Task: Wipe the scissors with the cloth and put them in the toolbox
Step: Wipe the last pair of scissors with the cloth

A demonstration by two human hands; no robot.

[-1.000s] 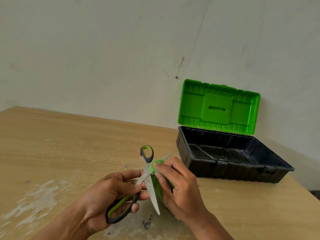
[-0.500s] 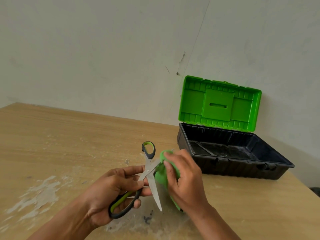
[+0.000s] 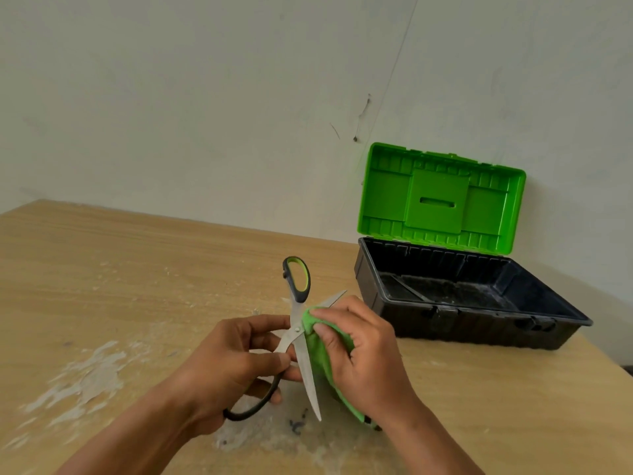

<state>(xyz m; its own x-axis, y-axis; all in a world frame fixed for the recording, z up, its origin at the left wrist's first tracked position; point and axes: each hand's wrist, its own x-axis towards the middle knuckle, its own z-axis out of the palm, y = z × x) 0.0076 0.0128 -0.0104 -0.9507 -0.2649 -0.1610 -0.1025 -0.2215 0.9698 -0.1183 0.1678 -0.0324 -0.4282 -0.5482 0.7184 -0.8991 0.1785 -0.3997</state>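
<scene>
A person's left hand closes its grip on the lower handle loop of a pair of scissors, which are held wide open above a worn wooden bench. The right hand grips a green cloth, pinching it against the blade whose tip points toward the toolbox. The other blade angles down toward the camera. The black toolbox stands on the bench to the right, apart from the hands and against the wall, with its green lid raised upright. Pale scuffed patches mark the bench below the hands.
</scene>
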